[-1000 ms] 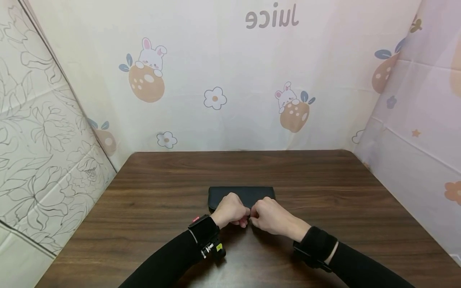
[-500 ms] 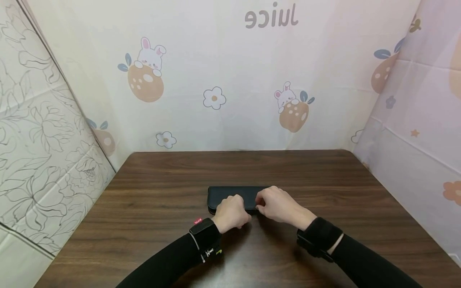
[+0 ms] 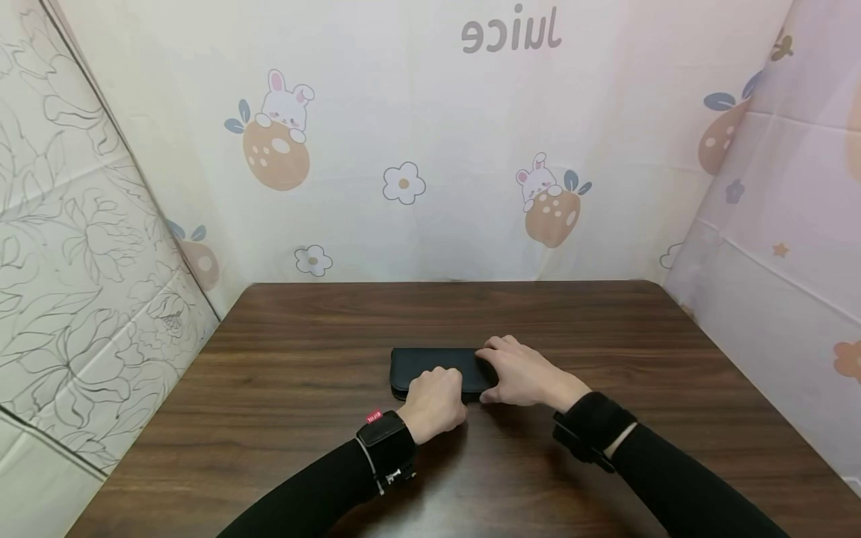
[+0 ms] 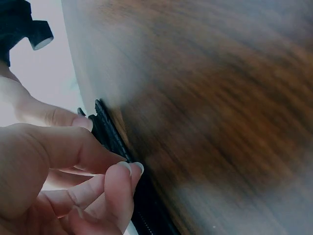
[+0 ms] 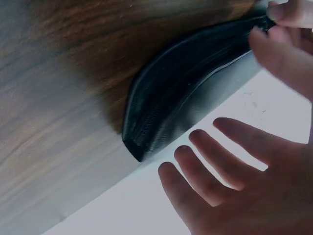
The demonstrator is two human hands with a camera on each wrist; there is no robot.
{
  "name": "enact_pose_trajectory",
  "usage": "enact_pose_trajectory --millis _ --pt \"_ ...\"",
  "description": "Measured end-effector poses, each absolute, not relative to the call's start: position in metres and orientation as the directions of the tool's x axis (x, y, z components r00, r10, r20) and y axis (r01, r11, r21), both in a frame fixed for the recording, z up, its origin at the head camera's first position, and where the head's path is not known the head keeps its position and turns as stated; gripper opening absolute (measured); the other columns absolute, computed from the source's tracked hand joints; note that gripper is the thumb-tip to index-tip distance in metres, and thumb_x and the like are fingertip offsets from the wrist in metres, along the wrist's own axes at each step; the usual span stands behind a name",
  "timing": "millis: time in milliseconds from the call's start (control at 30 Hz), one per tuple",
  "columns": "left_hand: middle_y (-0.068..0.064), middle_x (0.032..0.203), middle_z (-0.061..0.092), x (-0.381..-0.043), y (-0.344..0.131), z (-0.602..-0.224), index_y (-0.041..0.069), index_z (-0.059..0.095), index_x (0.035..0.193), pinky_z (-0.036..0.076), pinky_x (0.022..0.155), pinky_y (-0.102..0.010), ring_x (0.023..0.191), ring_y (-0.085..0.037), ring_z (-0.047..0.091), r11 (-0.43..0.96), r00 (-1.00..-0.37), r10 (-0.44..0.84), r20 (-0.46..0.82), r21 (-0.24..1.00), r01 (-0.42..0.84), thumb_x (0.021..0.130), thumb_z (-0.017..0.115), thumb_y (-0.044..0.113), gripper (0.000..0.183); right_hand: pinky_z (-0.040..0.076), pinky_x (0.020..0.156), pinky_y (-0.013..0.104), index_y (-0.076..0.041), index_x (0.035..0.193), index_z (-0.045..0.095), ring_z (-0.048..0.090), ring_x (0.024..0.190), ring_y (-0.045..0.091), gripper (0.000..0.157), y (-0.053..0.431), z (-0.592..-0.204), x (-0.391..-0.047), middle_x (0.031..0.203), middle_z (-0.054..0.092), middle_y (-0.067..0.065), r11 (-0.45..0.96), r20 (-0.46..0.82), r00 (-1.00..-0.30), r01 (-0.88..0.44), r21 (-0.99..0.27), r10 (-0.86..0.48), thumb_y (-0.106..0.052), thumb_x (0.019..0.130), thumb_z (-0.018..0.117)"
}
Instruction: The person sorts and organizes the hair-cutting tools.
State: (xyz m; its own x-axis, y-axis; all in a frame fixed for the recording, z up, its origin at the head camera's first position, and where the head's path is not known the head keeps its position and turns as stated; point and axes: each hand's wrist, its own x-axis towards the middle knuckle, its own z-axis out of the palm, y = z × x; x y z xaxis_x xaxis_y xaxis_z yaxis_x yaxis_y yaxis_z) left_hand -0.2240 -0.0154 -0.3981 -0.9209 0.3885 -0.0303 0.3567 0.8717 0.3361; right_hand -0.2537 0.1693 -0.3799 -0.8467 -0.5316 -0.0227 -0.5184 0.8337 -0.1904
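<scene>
A long black zip wallet (image 3: 422,368) lies flat on the table, its near side towards me. My left hand (image 3: 433,403) is at the middle of that near side. In the left wrist view, the thumb and a finger of the left hand (image 4: 73,181) pinch the wallet's edge (image 4: 110,134). Over the wallet's right end is my right hand (image 3: 521,373), thumb at the near edge. The right wrist view shows the right hand's fingers (image 5: 230,166) spread and straight beside the wallet (image 5: 181,88), whose zip teeth run along its side. The right hand hides the wallet's right end in the head view.
The brown wood-grain table (image 3: 323,321) extends all around the wallet. Behind it hangs a pale curtain (image 3: 464,224) with rabbit prints, and another printed curtain (image 3: 773,299) is on the right. Floral sheeting (image 3: 87,284) covers the left side.
Both hands were together at the wallet's near middle. The right hand has moved right and its fingers have spread over the wallet's right end. The left hand has stayed near the middle.
</scene>
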Motion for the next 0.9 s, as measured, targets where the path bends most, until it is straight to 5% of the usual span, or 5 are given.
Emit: enact_pose_trajectory --millis 233,900 --pt "-0.003 0.064 0.054 -0.225 -0.016 -0.399 0.009 0.065 0.074 0.038 0.046 -0.029 0.051 -0.016 0.05 0.85 -0.914 0.405 -0.026 0.378 0.366 0.086 0.072 0.007 0.013 0.041 0.106 0.055 0.003 0.153 0.04 0.04 0.138 0.042 0.098 0.172 -0.385 -0.265 0.152 0.041 0.022 0.845 -0.139 -0.842 -0.486 -0.222 -0.521 -0.042 0.079 0.087" --pt "0.001 0.055 0.04 -0.227 -0.017 -0.401 0.014 0.05 0.058 0.03 0.043 -0.027 0.044 -0.015 0.038 0.809 -0.905 0.425 -0.024 0.459 0.368 0.086 0.064 -0.001 0.035 0.047 0.096 0.05 -0.001 0.151 0.044 0.048 0.127 0.033 0.092 0.172 -0.391 -0.282 0.146 0.048 0.015 0.865 -0.22 -0.84 -0.455 -0.211 -0.495 -0.038 0.078 0.086"
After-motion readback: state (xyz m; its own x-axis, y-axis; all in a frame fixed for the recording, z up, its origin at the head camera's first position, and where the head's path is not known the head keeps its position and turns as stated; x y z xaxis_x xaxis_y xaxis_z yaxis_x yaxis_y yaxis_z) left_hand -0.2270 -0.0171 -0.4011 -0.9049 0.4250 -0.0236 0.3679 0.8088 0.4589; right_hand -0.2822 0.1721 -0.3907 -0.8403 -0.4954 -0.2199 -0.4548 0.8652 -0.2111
